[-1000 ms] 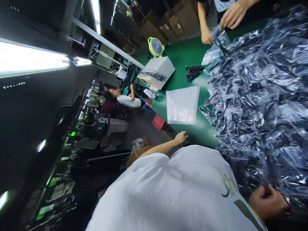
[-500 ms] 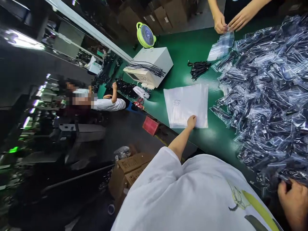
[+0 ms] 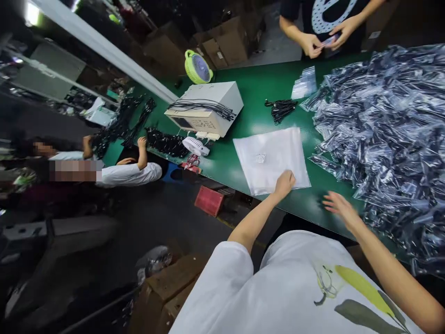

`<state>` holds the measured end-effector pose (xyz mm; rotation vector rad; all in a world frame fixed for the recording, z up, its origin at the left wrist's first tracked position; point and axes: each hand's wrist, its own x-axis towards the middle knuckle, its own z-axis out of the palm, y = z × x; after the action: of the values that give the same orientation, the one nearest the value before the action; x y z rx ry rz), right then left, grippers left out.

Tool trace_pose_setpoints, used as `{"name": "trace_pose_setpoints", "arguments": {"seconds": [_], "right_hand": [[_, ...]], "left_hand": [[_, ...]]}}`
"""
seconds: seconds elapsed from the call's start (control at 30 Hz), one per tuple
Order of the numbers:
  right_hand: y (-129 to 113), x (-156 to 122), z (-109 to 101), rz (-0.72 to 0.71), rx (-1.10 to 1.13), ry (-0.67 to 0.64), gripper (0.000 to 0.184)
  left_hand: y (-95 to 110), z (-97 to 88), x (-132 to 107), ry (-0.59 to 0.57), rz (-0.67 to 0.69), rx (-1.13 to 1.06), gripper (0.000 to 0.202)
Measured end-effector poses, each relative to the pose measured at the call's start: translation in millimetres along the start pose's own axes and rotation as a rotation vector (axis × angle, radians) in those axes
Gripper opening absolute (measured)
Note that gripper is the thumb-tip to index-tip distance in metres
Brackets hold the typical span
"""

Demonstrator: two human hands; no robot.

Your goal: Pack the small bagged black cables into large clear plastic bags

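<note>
A stack of large clear plastic bags with small printed markings lies flat on the green table. My left hand is at the near right edge of the stack, its fingers curled closed on the edge of a plastic bag. Slightly blurred, my right hand hovers over the table between the bags and the heap of small packed bags. Its fingers are apart and it holds nothing. Dark contents show through the bags in that heap.
Beyond the stack lie a bundle of black cables and small clear bags. A white instrument, a green fan and a white fan stand to the left. Across the table, a co-worker's hands hold something small.
My right hand has come from the heap's near edge toward the plastic bags and is now open. My left hand stays at the bags' edge. The co-worker's hands have lifted off the small clear bags.
</note>
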<state>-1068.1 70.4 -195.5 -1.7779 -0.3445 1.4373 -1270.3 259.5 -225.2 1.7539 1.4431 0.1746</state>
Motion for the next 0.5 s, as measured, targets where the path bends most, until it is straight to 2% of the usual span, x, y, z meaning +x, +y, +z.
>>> {"name": "trace_pose_setpoints", "arguments": {"seconds": [0.07, 0.1, 0.17, 0.23, 0.3, 0.37, 0.43, 0.5], "right_hand": [[-17.1, 23.8, 52.9, 0.054, 0.028, -0.038, 0.036], [-21.0, 34.1, 70.2, 0.069, 0.032, -0.032, 0.03], [-19.3, 47.1, 87.7, 0.105, 0.029, -0.003, 0.023], [-9.7, 47.3, 90.5, 0.13, 0.034, 0.036, 0.024], [-1.1, 38.6, 90.5, 0.131, 0.057, 0.059, 0.026], [-2.8, 29.8, 96.6, 0.104, 0.098, 0.052, 0.027], [-20.7, 26.7, 113.5, 0.047, 0.149, 0.003, 0.023], [-55.1, 27.7, 140.7, -0.045, 0.212, -0.092, 0.019]], "left_hand": [[1.5, 6.4, -27.0, -0.089, 0.087, 0.005, 0.011], [-0.4, 7.3, -39.6, -0.116, 0.109, 0.008, 0.01], [-7.6, 2.7, -57.9, -0.117, 0.113, 0.016, 0.007], [-13.7, -8.4, -65.1, -0.061, 0.082, 0.024, 0.011], [-12.6, -22.0, -62.8, 0.018, 0.05, 0.021, 0.016], [-1.9, -38.5, -53.6, 0.111, 0.034, 0.008, 0.02], [16.5, -63.1, -39.8, 0.24, 0.041, -0.009, 0.024], [39.7, -102.0, -25.6, 0.4, 0.079, -0.019, 0.028]]}}
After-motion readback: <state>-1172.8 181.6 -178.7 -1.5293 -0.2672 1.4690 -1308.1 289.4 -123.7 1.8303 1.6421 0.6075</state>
